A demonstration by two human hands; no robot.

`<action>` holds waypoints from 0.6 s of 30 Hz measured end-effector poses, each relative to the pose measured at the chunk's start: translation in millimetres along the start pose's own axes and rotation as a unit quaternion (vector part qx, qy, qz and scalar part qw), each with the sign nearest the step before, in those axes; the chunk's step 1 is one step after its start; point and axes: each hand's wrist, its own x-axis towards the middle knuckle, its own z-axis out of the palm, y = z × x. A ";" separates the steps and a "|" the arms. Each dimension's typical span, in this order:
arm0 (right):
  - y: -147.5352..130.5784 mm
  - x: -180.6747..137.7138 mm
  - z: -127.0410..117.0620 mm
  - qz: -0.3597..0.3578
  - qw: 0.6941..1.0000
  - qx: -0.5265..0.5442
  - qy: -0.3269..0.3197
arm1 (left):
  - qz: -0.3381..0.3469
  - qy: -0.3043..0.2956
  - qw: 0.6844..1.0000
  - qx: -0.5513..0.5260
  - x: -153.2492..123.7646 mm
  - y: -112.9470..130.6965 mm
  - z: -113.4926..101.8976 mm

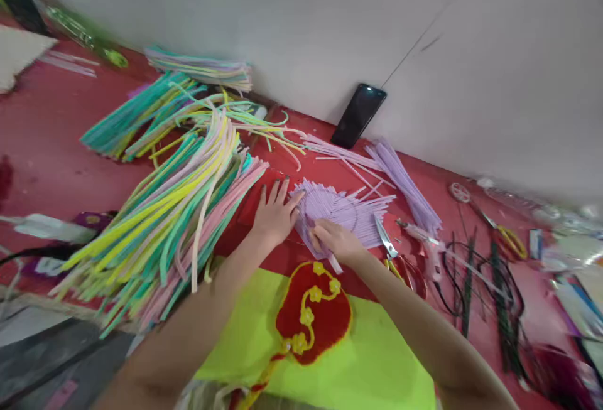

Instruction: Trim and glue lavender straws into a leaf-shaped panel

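Note:
A panel of lilac pipe cleaners [351,209], laid side by side, lies on the red table, with a faint curved line across it. My left hand [276,212] rests flat at its left edge, fingers spread, fingertips touching the lilac rods. Over the panel's lower left, my right hand [336,240] is closed around a slim pale pen-like stick [335,263], whose end shows below the fist; its tip is hidden. Scissors [386,237] with yellow handles lie just right of that hand. Nearer me is a red fan-shaped piece [325,322] with yellow trim and flowers.
Bundles of coloured pipe cleaners [183,190] fill the left. Loose lilac pipe cleaners [407,187] lie behind the panel. A phone [358,115] leans on the wall. At right are a glue gun [431,250], more scissors [506,237] and dark green stems [502,309]. A yellow-green sheet [386,360] lies in front.

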 end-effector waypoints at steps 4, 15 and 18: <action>10.1 -2.8 8.3 0.060 0.995 0.029 0.078 | -0.008 -0.012 1.000 0.001 3.9 0.5 3.2; 16.7 3.5 22.5 0.052 0.988 -0.059 0.132 | -0.009 -0.016 1.000 -0.011 4.2 1.2 -0.1; 14.1 4.9 21.3 0.037 0.989 -0.068 0.125 | -0.012 -0.022 1.000 -0.012 4.3 1.4 -0.6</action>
